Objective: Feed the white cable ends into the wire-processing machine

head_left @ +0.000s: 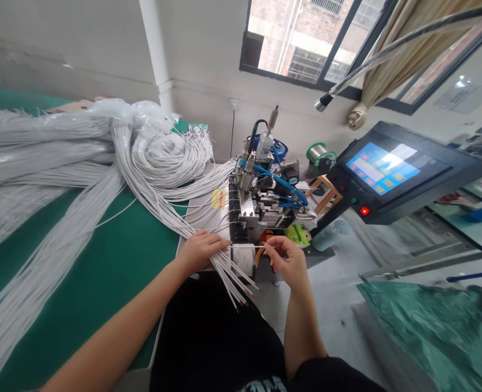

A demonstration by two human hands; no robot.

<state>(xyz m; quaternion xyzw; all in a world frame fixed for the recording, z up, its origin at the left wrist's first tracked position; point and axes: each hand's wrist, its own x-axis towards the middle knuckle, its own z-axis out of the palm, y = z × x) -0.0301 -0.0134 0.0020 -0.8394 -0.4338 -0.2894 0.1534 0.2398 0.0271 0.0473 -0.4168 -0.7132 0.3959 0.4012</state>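
Observation:
My left hand (203, 250) is closed over a bunch of white cables (228, 272), whose loose ends fan out below it toward my lap. A single white cable (249, 246) stretches level from my left hand to the right. Its end is pinched between the thumb and fingers of my right hand (286, 258). Just beyond both hands stands a bench machine (261, 190) with metal cylinders and blue air tubes. Several cables run into the dark row of slots (235, 212) along its left side.
Long bundles of white cables (81, 174) cover much of the green table (142, 261) on the left. A touchscreen panel (388, 169) with a lit red button stands at the right. Behind the machine sits a wire spool (321, 154). Green sheeting (437, 321) lies lower right.

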